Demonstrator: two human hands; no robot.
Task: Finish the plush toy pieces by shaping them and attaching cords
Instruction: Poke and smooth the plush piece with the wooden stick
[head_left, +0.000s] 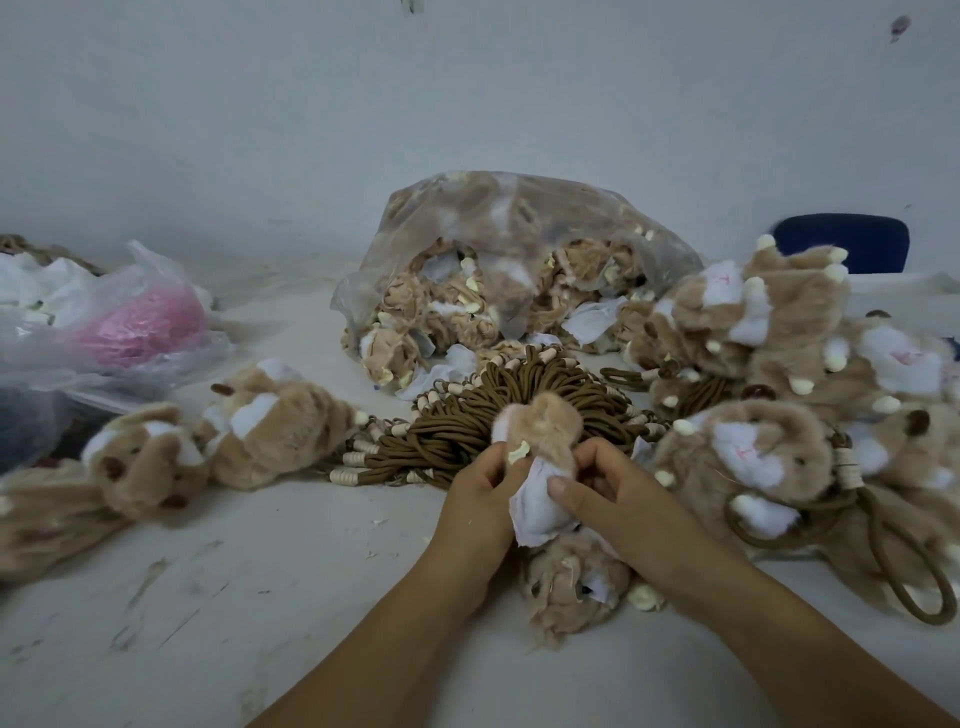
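Both of your hands are on one plush piece (556, 426), held up just above the desk (260, 597), a little right of the middle and nearer the near edge than the far one. Your left grip (480, 499) is curled round the piece's left side, and your right grip (608, 493) pinches its white fabric underside, the thumb lying flat on the cloth. The tan fur end of the piece points away from you.

Directly below your wrists a second plush piece (571, 582) lies on the desk. Just beyond your fingers, about mid-desk, sits a bundle of brown cords (467, 415) with pale beads at their ends. Behind it, toward the far edge, a clear bag (519, 228) lies open and spills more tan and white pieces. Shaped plush toys (769, 338) are heaped along the right edge, some with cord loops, and a few more toys (270, 421) lie toward the left edge. At the far left corner rests a thin plastic bag (135, 322) with something pink inside.
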